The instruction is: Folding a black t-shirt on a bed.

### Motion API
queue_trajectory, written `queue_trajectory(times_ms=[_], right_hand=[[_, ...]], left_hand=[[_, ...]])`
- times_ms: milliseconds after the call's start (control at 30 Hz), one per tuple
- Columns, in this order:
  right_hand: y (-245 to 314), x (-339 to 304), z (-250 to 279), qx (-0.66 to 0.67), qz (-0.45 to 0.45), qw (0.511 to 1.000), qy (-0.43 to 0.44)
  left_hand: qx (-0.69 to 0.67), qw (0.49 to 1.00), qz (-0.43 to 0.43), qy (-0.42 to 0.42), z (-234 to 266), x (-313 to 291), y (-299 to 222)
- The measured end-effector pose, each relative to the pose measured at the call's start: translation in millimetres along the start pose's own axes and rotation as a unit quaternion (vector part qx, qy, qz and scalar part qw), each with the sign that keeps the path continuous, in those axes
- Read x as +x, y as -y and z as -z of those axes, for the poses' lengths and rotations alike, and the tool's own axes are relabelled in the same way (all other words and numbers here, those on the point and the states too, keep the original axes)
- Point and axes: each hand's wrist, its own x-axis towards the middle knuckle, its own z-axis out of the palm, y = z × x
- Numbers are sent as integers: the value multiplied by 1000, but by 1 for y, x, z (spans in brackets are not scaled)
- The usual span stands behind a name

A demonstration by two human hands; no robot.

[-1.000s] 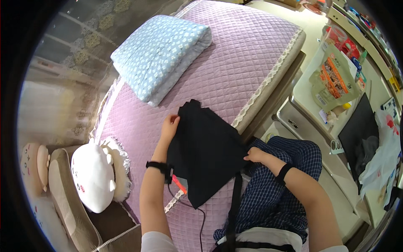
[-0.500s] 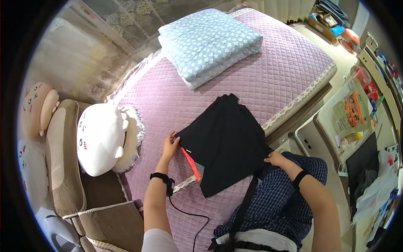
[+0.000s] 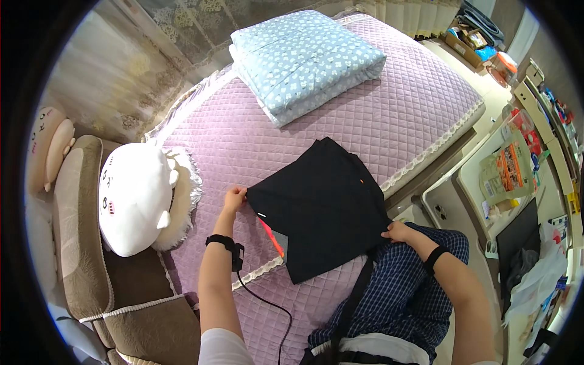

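A black garment [image 3: 322, 213] lies spread over the near edge of the bed, with a notch in its lower left side. A red-orange strip [image 3: 272, 236] and some grey lining show at that notch. My left hand [image 3: 235, 199] pinches the garment's left corner between thumb and fingers. On the right, close to my knee, my right hand [image 3: 398, 232] grips the opposite corner. The cloth between them lies fairly flat. Whether it is shorts or a top I cannot tell.
A folded blue floral quilt [image 3: 307, 64] rests on the pink quilted bedspread [image 3: 420, 79]. White plush toys [image 3: 135, 201] sit on a brown sofa [image 3: 79, 225] at left. A cluttered desk [image 3: 471, 176] stands at right. A black cable [image 3: 261, 297] hangs from my left wrist.
My left hand has moved left and slightly away, drawing the garment's corner outward. The left side is now wider and flatter, with less red-orange showing. My right hand stays nearly in place.
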Motion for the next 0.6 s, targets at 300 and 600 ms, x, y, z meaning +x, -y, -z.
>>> queue_trajectory(times_ms=[300, 600], right_hand=[[-8, 17, 26, -197, 62, 978, 21], [158, 33, 75, -177, 277, 926, -187]], left_hand=[[116, 906, -406, -6, -145, -33, -142], [163, 924, -344, -21, -184, -10, -165]])
